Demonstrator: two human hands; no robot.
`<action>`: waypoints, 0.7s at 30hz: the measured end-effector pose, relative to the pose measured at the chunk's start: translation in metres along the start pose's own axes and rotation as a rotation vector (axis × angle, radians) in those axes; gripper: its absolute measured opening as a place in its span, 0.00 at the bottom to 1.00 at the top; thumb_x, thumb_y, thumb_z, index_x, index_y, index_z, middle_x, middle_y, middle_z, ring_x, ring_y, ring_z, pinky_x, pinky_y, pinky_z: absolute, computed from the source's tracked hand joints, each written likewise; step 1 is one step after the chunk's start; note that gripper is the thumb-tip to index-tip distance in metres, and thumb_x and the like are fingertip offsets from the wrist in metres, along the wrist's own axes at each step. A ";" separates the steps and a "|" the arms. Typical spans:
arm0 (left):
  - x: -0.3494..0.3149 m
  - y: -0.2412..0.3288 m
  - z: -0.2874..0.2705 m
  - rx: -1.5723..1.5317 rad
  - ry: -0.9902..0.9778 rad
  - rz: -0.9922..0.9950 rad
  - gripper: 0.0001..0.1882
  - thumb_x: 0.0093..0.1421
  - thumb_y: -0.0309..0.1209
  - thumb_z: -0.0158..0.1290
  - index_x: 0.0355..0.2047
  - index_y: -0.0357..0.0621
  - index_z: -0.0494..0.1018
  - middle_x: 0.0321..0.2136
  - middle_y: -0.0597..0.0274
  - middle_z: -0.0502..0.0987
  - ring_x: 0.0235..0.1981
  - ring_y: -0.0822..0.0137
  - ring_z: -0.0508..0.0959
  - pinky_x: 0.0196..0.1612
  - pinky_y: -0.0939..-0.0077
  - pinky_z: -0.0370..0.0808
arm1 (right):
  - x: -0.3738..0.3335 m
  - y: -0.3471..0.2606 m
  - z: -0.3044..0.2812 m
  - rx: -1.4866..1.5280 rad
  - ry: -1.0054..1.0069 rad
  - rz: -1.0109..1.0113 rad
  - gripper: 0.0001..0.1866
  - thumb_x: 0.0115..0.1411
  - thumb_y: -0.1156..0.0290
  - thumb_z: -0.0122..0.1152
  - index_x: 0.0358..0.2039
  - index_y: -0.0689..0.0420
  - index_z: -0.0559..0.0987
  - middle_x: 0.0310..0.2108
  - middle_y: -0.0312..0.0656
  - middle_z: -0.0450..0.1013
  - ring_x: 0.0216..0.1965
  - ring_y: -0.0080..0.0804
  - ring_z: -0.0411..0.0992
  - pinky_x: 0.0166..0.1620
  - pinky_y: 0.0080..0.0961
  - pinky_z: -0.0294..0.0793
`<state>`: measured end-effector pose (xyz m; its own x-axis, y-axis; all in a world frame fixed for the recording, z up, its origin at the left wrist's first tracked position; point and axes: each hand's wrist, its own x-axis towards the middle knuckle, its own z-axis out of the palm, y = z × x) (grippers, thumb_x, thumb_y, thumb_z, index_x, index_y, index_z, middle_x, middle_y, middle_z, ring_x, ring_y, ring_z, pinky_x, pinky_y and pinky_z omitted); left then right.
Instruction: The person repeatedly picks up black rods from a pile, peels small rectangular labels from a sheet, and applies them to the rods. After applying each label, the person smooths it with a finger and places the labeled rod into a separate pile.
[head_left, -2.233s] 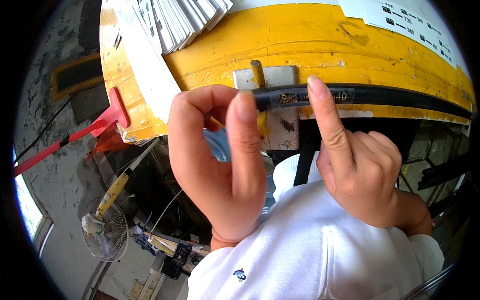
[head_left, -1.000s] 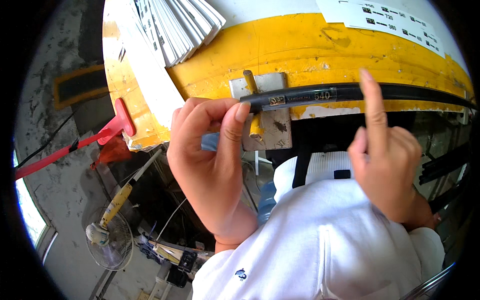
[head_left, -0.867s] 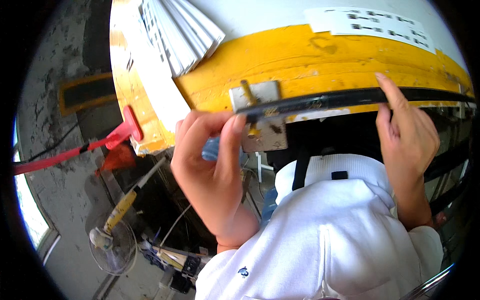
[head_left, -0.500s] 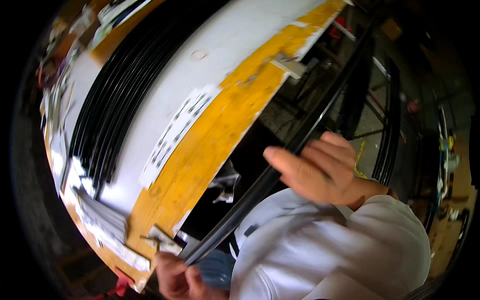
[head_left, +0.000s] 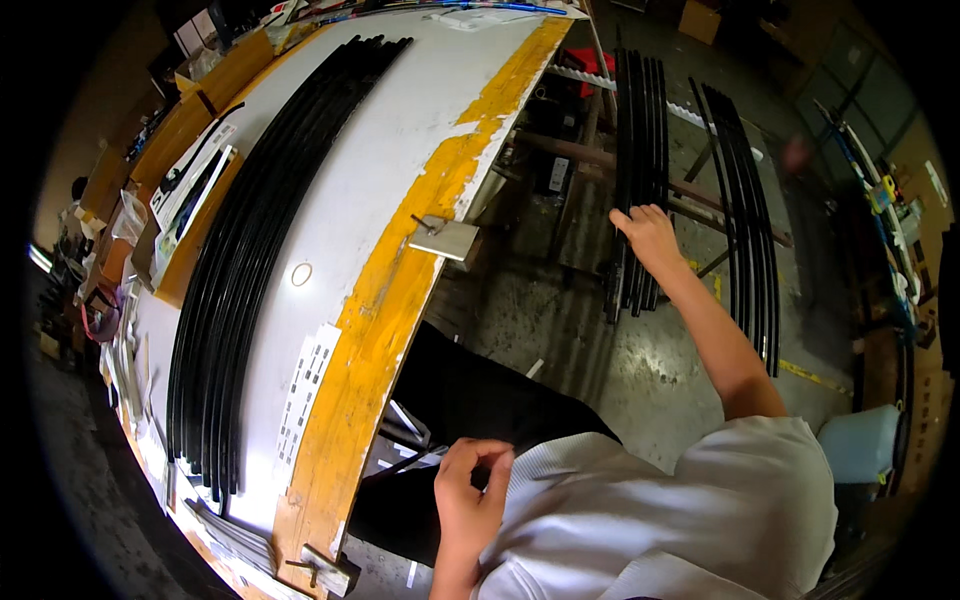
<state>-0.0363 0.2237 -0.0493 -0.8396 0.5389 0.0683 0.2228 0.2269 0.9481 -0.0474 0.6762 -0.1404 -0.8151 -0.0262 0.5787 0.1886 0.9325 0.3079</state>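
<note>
My right hand point(head_left: 652, 242) reaches out to a bundle of long black tubes point(head_left: 642, 130) on a rack beside the table. Its fingers are curled over the near part of the bundle and close on a tube; the fingertips are partly hidden. Close to my body, my left hand point(head_left: 470, 500) is curled with thumb and forefinger nearly meeting, and no object shows in it. Another row of black tubes point(head_left: 255, 225) lies lengthwise on the white tabletop point(head_left: 350, 160). Farther right, a third group of black tubes point(head_left: 745, 200) rests on the rack.
A metal clamp piece point(head_left: 445, 238) juts from the table's yellow edge point(head_left: 385, 330), with another clamp point(head_left: 322, 572) at the near corner. A rubber-band-like ring point(head_left: 301, 274) and a black-marked white strip point(head_left: 307, 395) lie on the tabletop. A pale plastic container point(head_left: 862, 443) stands at right.
Half a second ago both hands were at a long black tube held slanting across my body. My right hand has moved away to the rack bundle; my left hand has let go.
</note>
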 end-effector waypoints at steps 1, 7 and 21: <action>0.001 -0.002 0.002 0.012 0.009 0.001 0.03 0.56 0.19 0.59 0.32 0.35 0.77 0.27 0.56 0.78 0.27 0.63 0.77 0.34 0.73 0.72 | -0.008 0.009 0.015 -0.020 -0.067 0.005 0.13 0.52 0.79 0.58 0.38 0.51 0.75 0.22 0.42 0.68 0.32 0.41 0.74 0.43 0.36 0.71; 0.017 0.000 0.016 0.046 0.003 -0.038 0.03 0.56 0.19 0.59 0.32 0.34 0.78 0.27 0.55 0.78 0.27 0.63 0.77 0.35 0.74 0.73 | -0.014 0.030 0.074 -0.045 -0.242 -0.001 0.12 0.51 0.77 0.59 0.38 0.51 0.76 0.22 0.42 0.72 0.30 0.40 0.76 0.40 0.35 0.74; 0.038 0.088 0.041 -1.627 -0.755 0.080 0.07 0.65 0.23 0.54 0.43 0.34 0.74 0.39 0.54 0.76 0.43 0.69 0.76 0.47 0.76 0.72 | -0.015 0.045 0.110 -0.095 -0.626 0.122 0.24 0.61 0.73 0.53 0.58 0.42 0.72 0.29 0.46 0.77 0.28 0.46 0.76 0.30 0.42 0.76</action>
<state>-0.0287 0.2973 0.0237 -0.3636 0.8291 0.4247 -0.8053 -0.5090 0.3041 -0.0870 0.7581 -0.2186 -0.9448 0.3194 0.0724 0.3240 0.8791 0.3496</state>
